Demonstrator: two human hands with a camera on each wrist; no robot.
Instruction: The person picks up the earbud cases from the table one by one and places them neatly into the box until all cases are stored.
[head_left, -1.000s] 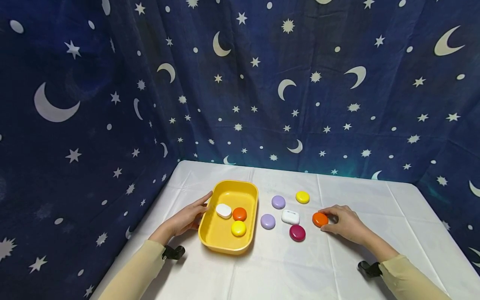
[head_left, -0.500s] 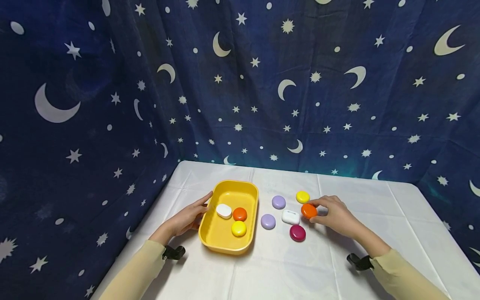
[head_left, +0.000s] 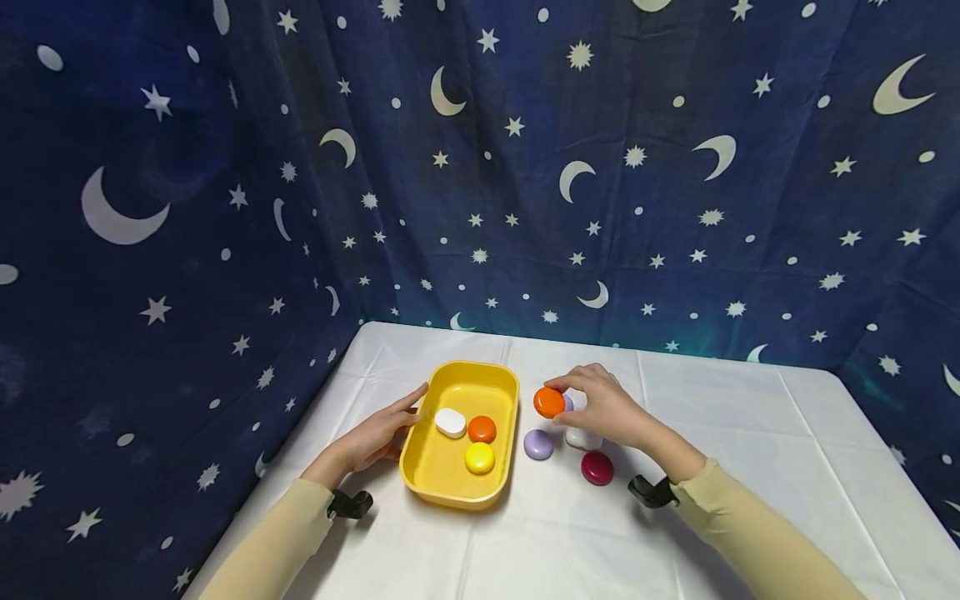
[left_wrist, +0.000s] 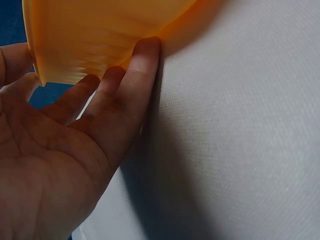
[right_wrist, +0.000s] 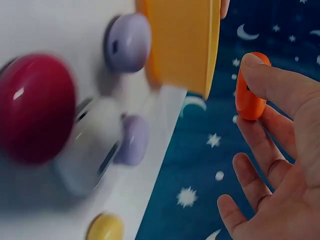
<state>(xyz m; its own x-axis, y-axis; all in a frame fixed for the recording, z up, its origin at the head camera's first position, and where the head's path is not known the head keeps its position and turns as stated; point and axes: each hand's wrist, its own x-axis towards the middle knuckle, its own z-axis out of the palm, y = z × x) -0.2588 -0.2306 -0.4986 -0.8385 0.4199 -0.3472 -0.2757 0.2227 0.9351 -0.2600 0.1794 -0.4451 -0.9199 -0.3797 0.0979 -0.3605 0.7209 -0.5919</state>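
Along the lower left of the head view, a cream sleeve leads to the left hand (head_left: 371, 440), which lies on the white counter (head_left: 750, 433) with its fingers nearly straight and pressed against the outer left wall of the yellow tray (head_left: 429, 467); the left wrist view shows the fingertips (left_wrist: 145, 50) touching the tray's underside edge, and the hand holds nothing. Inside the tray lie a white case (head_left: 451, 422), an orange case (head_left: 482, 429) just right of it, and a yellow case (head_left: 480, 457) nearer the bottom of the frame, all three close together. Just right of the tray, at the frame's centre, the right hand (head_left: 603, 408) hangs above the counter and pinches an orange disc (head_left: 550, 402) between thumb and forefinger, its other fingers loosely spread, as the right wrist view shows; the disc is in the air, just beyond the tray's right rim and not over it. Below the disc a lilac case (head_left: 538, 444) rests on the counter, and a second lilac case (right_wrist: 131, 140) is mostly hidden behind the disc in the head view. Under the hand sits a white earbud case (head_left: 582, 439), partly covered, with a dark red case (head_left: 597, 467) just below it. A further yellow case (right_wrist: 105, 227) shows only at the bottom edge of the right wrist view. Behind the counter hangs a dark blue curtain (head_left: 225, 167) printed with moons and stars.
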